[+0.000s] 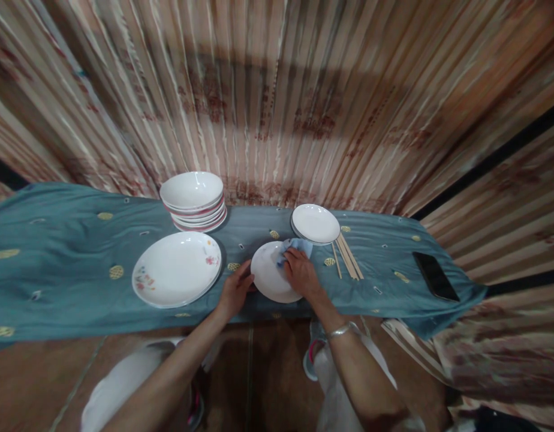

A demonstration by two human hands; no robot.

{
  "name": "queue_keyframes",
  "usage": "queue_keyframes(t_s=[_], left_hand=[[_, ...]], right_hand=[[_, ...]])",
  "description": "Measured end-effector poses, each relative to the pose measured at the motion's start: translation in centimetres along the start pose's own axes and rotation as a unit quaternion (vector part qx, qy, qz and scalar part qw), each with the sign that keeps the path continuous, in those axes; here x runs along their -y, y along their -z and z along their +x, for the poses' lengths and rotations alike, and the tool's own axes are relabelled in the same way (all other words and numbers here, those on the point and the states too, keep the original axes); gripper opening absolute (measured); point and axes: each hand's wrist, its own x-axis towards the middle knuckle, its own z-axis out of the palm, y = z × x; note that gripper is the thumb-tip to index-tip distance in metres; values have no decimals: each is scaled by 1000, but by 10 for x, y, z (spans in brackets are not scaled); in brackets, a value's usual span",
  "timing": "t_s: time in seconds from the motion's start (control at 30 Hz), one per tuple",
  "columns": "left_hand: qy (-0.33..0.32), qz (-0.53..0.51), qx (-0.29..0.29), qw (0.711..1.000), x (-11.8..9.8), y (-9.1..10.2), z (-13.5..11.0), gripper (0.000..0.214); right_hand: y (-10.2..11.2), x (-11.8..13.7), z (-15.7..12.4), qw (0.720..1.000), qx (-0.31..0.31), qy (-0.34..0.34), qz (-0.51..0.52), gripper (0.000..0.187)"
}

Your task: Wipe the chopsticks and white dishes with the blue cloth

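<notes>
A small white plate (pixel 270 279) is tilted slightly above the table's front half. My left hand (pixel 235 291) grips its left rim, thumb at the edge and the other fingers partly hidden beneath. With my right hand (pixel 299 273) I press a crumpled light blue cloth (pixel 299 245) onto the plate's upper right part. The fingers are bent over the cloth. Just behind lies a short stack of small white plates (pixel 315 223), and several wooden chopsticks (pixel 348 258) rest to its right.
A blue-green patterned cloth (pixel 79 258) covers the long narrow table. Large floral oval plates (pixel 175 270) lie at left, with stacked red-rimmed bowls (pixel 193 191) behind them. A black phone (pixel 435 276) sits near the right end. Pleated curtains (pixel 259 108) hang behind the table.
</notes>
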Motion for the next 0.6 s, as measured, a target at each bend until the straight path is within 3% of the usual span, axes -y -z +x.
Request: queue_keyframes(t_s=[0.6], left_hand=[[12, 6, -23, 1000, -2, -1, -2, 55]], right_hand=[[-31, 19, 13, 984, 14, 87, 155, 38]])
